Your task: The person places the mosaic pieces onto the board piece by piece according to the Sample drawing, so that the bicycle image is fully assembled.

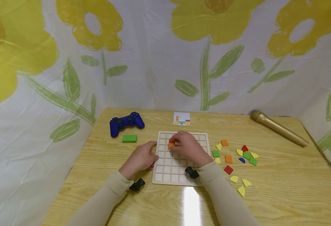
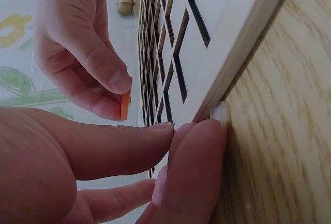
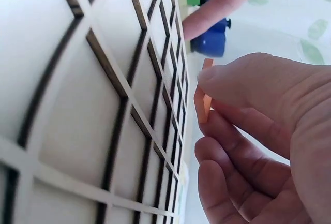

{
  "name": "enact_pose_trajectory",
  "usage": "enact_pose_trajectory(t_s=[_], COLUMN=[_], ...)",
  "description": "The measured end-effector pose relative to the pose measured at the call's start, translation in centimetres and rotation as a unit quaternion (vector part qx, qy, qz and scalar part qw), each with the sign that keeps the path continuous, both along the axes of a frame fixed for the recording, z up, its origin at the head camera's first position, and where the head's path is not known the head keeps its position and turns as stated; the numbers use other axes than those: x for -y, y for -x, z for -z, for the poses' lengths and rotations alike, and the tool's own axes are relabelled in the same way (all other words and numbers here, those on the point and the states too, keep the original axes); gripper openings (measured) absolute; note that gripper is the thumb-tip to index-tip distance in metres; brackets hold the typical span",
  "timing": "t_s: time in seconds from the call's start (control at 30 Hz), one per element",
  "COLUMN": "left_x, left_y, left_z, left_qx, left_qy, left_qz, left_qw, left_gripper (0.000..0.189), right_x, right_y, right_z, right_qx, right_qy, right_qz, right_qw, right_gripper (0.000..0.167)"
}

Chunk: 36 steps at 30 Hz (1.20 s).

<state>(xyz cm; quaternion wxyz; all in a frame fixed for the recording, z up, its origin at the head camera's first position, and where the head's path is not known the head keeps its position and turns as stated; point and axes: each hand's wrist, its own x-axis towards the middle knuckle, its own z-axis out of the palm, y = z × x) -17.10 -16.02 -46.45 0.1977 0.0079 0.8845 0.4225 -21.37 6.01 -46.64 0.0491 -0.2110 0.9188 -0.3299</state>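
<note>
A square wooden grid board (image 1: 166, 178) with raised dark-sided lines lies on the table. My right hand (image 1: 188, 146) is over its upper part, pinching a small orange square tile (image 1: 171, 144) between thumb and fingers. Edge-on in the right wrist view, the tile (image 3: 203, 100) stands slightly off the grid. My left hand (image 1: 141, 158) is at the board's left edge, thumb and index finger spread apart along it. The left wrist view shows these fingertips touching the rim, with the thumb (image 2: 194, 167) low beside the wood.
Loose tiles, including a red one (image 1: 228, 169) and a yellow one (image 1: 241, 191), lie scattered right of the board. A small pattern card (image 1: 181, 119) lies behind it. A blue game controller (image 1: 126, 123) and green block (image 1: 129, 138) are left; a gold microphone (image 1: 279, 128) is right.
</note>
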Motion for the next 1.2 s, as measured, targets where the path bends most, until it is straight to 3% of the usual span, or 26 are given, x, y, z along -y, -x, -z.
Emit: enact_pose_trajectory(t_s=[0.27, 1.2], left_x=[0.1, -0.2], left_y=[-0.3, 0.1], left_z=[0.0, 0.1], left_qx=[-0.002, -0.009], left_qy=[0.003, 0.027], left_qz=[-0.002, 0.008], left_qw=[1.0000, 0.9996], left_gripper=[0.068, 0.068], right_x=[1.0, 1.3], right_y=[0.2, 0.0], right_z=[1.1, 1.2], right_qx=[-0.019, -0.041], right_qy=[-0.018, -0.055], right_qz=[-0.024, -0.029], right_qw=[0.9994, 0.9972], right_gripper=[0.016, 0.015])
